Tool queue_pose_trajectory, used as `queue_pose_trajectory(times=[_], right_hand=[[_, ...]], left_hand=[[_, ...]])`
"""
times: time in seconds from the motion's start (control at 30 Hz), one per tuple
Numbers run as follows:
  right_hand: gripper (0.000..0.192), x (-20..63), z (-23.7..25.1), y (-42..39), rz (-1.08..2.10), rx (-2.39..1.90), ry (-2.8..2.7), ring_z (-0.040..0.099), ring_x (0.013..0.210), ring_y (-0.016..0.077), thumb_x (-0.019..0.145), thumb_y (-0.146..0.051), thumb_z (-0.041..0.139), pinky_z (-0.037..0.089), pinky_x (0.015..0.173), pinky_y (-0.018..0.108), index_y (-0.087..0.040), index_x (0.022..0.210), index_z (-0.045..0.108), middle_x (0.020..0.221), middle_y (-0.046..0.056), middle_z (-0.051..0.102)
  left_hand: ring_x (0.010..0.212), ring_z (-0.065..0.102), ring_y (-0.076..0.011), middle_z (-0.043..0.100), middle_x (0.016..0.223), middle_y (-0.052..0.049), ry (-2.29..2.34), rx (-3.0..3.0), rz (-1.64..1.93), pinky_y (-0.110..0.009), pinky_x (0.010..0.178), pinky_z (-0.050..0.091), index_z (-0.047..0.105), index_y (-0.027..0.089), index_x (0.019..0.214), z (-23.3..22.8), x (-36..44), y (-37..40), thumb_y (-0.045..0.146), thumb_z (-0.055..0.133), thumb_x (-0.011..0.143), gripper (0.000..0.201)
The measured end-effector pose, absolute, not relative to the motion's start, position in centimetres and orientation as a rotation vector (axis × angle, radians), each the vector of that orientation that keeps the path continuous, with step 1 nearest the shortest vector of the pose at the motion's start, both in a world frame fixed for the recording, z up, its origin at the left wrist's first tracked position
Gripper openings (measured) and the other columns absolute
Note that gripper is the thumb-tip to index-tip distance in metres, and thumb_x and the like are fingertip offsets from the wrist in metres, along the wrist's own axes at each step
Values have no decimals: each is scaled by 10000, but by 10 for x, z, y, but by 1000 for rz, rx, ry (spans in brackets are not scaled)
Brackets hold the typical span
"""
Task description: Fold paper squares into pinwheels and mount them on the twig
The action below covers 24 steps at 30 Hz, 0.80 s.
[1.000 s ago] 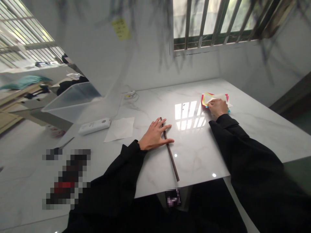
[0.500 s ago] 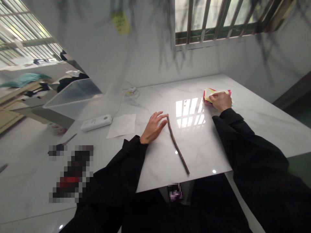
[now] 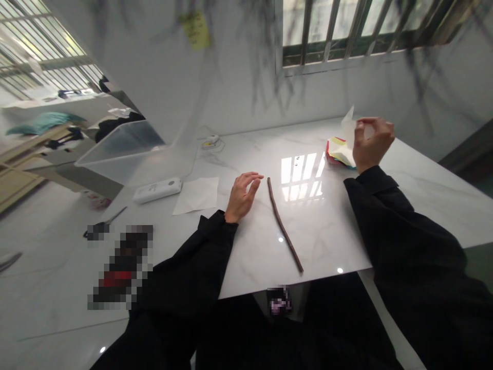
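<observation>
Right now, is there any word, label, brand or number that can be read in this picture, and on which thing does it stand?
No text can be read.
Yellow sticky note on the white wall: any writing is too blurred.
White oblong plastic device on the white marble table: marks too small.
White paper sheet pinched in the right hand: blank on the side shown.

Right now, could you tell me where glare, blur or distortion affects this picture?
Head view: barred window light glares on the white table between the dark stick and the coloured paper stack; small ceiling-light glints near the front edge; dark out-of-focus streaks smear the top; wide-angle bends the edges; pixelated patches lower left.
</observation>
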State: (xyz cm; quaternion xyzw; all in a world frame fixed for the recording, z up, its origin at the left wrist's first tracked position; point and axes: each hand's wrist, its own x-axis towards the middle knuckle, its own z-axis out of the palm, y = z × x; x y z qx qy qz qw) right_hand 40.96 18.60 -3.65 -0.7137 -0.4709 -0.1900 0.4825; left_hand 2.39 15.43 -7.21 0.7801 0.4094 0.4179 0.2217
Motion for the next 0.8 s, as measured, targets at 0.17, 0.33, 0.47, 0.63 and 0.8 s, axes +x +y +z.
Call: queue_pose_trajectory(times=[0.17,0.33,0.47,0.63,0.8], right_hand=[[349,337,-18,167,-407,-1411,-1424,595,1242,264,1096,-285,352,434,1097,478,-200,1177,681,1174,121,689],[228,253,-33,145,-216,-1022,-1818,561,1333,286,1075,-280,488,421,1143,546,-323,1167,691,1205,45,699],[187,225,-55,141,-34,-878,-2102,545,1348,280,1066,-266,541,401,1158,514,-285,1117,720,1242,51,734],[202,217,-69,138,68,-840,-2184,530,1344,267,1072,-258,536,386,1162,490,-299,1102,732,1181,34,755],[292,212,-69,130,117,-912,-2025,489,1394,300,1037,-390,596,385,1191,518,-280,1295,676,1416,89,642]], left_hand=[[1281,618,-283,682,1349,-126,1061,1724,1216,-441,1089,496,731,226,1202,-75,25,155,590,691,919,463],[1196,696,-303,616,1464,-151,768,1163,1087,-499,1063,541,624,254,1365,-69,23,152,707,685,870,674],[1111,729,-290,714,1275,-113,709,1025,1101,-505,1046,570,687,208,1147,-66,26,150,592,792,837,505],[996,746,-233,766,1036,-74,817,888,1228,-455,1001,609,697,151,1008,-72,29,156,310,773,881,217],[1148,729,-293,788,1100,-121,852,784,1338,-457,1023,599,719,130,1050,-76,23,167,193,683,892,173]])
